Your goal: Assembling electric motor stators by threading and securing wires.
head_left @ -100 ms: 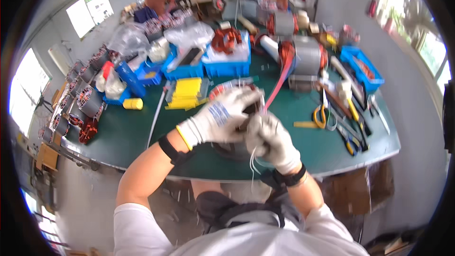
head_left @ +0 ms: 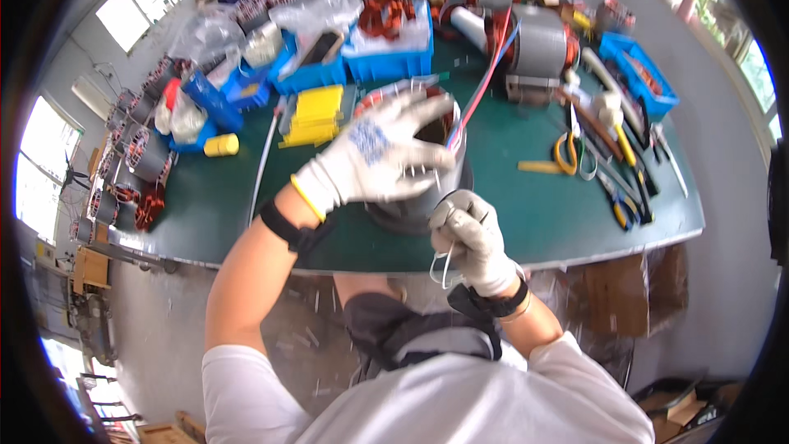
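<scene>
A grey motor stator (head_left: 422, 197) stands upright at the middle of the table, its copper windings partly hidden. Over its top rim lies my left hand (head_left: 382, 152) in a white knit glove, fingers spread; it grips nothing that I can see. Red and blue lead wires (head_left: 483, 92) rise from the stator's right side towards another motor. Just to the right and nearer my body, my gloved right hand (head_left: 470, 238) is closed around a thin white cord (head_left: 445, 268), whose loop hangs below the fingers.
The green table (head_left: 329, 238) carries blue bins (head_left: 386, 64) at the back and yellow strips (head_left: 316, 113) at the left. A large wound motor (head_left: 538, 53) stands behind to the right. Scissors (head_left: 565, 154), pliers (head_left: 622, 207) and a mallet (head_left: 610, 115) lie at the right.
My right hand has drawn away from the stator, down and apart from my left hand. The left hand's fingers have spread over the rim. The view has tilted downwards.
</scene>
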`<action>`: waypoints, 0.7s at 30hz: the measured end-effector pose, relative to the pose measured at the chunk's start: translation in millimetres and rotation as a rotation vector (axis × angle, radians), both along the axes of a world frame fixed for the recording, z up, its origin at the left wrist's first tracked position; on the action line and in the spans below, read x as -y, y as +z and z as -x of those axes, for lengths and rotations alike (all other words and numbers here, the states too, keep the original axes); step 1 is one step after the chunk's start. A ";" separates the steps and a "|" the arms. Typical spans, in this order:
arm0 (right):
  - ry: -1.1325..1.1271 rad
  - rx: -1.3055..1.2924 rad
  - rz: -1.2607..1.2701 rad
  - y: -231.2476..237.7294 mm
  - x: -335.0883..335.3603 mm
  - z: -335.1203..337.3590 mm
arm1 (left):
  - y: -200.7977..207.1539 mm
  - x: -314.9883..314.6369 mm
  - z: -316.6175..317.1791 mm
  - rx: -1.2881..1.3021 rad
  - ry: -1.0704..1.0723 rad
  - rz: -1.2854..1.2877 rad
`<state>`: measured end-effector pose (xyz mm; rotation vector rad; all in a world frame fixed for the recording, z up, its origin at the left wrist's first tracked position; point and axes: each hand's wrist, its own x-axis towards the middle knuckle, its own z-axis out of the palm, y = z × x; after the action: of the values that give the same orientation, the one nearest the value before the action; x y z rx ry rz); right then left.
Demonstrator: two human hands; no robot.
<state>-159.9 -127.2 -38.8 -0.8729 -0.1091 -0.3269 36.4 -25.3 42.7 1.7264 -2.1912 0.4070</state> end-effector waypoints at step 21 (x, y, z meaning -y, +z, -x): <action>-0.246 0.115 0.830 -16.7 -4.5 -1.1 | -3.7 2.2 -3.8 -0.048 -0.046 -0.072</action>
<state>-158.8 -122.7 -55.5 -1.6972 -0.2540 -0.5784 40.3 -27.5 39.0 1.7009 -2.2322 0.2763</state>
